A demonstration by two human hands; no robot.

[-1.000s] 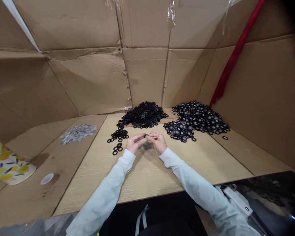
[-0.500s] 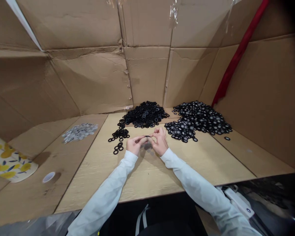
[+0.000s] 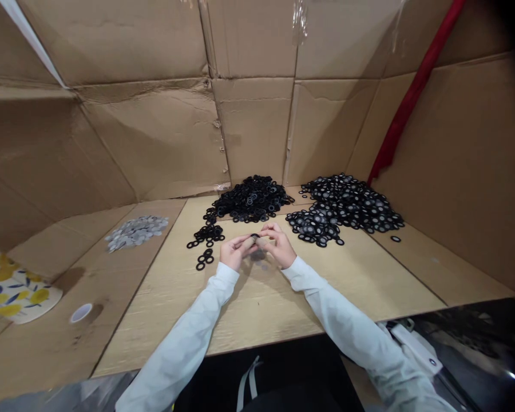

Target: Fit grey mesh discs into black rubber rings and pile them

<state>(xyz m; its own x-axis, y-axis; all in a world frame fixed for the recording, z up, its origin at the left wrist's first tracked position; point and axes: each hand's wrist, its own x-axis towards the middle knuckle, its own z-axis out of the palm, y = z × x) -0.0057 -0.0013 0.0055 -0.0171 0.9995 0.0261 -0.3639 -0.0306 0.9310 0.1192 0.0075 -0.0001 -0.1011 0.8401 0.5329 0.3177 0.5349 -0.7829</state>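
Note:
Fingers of both hands meet over the middle of the board around a small black ring (image 3: 254,236), mostly covered by the fingertips. My left hand (image 3: 234,250) pinches it from the left. From the right, my right hand (image 3: 280,247) grips it too, its fingers curled. A few pale discs lie on the board under the hands, partly hidden. Just left of my left hand are several loose black rings (image 3: 205,258). Behind the hands rises a heap of black rings (image 3: 253,197).
At the right is a large pile of black rings with grey centres (image 3: 352,206). Grey discs (image 3: 137,232) form a pile at the left. A white tape roll (image 3: 81,312) and a lemon-patterned container (image 3: 21,289) stand far left. Cardboard walls (image 3: 154,137) enclose the back and sides.
Both hands stay together at the ring. The right fingers have closed in slightly over it, and the whole view has shifted a little.

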